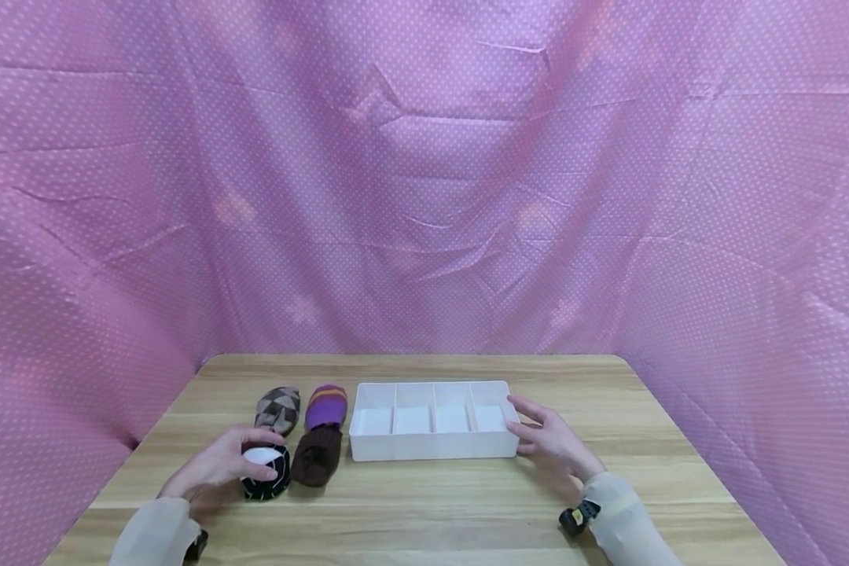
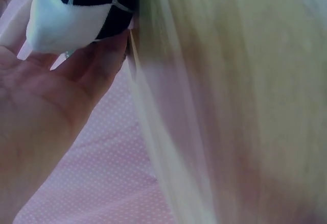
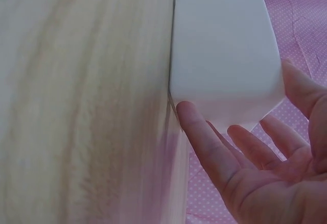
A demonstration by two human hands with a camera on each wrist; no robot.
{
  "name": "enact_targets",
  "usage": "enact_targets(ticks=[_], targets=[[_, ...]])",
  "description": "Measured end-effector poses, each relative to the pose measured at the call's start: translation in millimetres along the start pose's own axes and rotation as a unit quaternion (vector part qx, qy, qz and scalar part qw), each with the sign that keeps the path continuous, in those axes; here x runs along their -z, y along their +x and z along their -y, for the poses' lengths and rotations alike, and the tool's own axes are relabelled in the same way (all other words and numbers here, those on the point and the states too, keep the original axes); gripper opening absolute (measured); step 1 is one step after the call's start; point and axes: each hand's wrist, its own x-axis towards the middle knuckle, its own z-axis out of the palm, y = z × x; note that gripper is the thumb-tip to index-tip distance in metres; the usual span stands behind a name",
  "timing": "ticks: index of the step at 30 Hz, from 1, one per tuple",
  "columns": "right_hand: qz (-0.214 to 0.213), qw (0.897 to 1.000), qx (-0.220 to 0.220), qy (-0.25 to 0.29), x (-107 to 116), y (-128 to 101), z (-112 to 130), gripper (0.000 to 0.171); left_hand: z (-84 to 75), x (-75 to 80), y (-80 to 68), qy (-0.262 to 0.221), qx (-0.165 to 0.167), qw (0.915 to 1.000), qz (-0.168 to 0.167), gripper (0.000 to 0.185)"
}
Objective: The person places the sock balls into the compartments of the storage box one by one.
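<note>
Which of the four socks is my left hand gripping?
The black-and-white sock, gripped by your left hand; the checked sock, purple sock and brown sock lie unheld.

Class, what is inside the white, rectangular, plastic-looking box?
Inside the box, three upright white dividers separate four compartments, each showing white floor. The front wall hides the floor's nearest strip, so anything lying there cannot be seen.
</note>
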Motion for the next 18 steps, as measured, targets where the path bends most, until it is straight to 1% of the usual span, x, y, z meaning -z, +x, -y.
enact_targets(ticks=[2, 6, 9, 11, 15, 18], targets=[[-0.002, 1.000, -0.002, -0.004, 0.3, -0.1, -0.5, 0.071, 2.7, 0.4, 1.1, 0.000, 0.001, 0.9999, 0.011, 0.050], [-0.006, 1.000, -0.008, -0.013, 0.5, -0.8, -1.1, 0.071, 6.2, 0.7, 3.4, -0.001, 0.016, 0.9995, 0.027, 0.052], [-0.010, 1.000, -0.014, -0.017, -0.3, -0.9, -1.2, 0.071, 6.3, 0.8, 5.5, 0.000, 0.026, 0.9991, 0.033, 0.053], [-0.010, 1.000, -0.015, -0.016, -0.9, -0.3, -1.3, 0.071, 5.3, 1.3, 7.0, 0.004, 0.035, 0.9988, 0.033, 0.053], [-0.004, 1.000, -0.010, -0.016, -0.8, 2.3, -0.5, 0.071, 1.9, 2.3, 9.3, 0.014, 0.057, 0.9980, 0.021, 0.053], [-0.003, 1.000, -0.005, -0.019, 0.1, 3.6, 0.2, 0.070, 1.4, 3.3, 10.8, 0.016, 0.058, 0.9981, 0.011, 0.052]])
